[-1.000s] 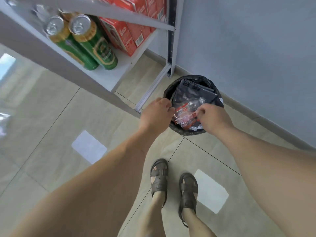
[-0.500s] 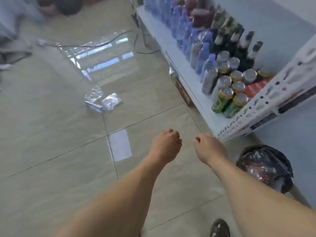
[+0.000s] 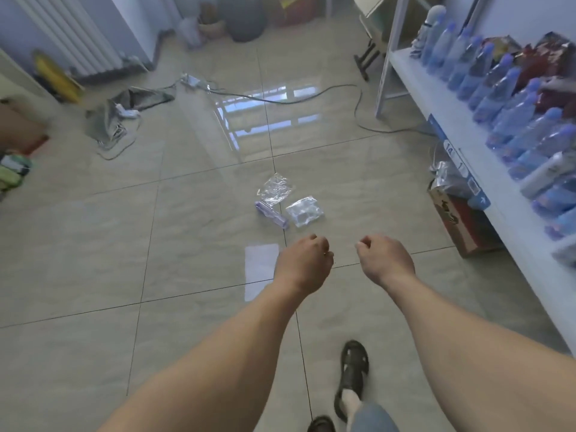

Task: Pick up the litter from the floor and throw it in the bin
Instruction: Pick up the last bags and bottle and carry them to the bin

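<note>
The left hand (image 3: 304,263) and right hand (image 3: 385,260) are curled up, holding nothing; three bits of litter (image 3: 288,202) lie on the floor (image 3: 93,244) ahead.

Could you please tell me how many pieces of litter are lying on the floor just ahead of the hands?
3: a clear wrapper farthest away, a purple strip just nearer touching it, and a crumpled clear packet to the strip's right. None looks hidden.

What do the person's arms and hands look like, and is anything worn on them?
Both forearms are bare, with no sleeves in view. The left hand and the right hand wear no gloves, and no watch, ring or bracelet can be seen. No markings show.
</note>
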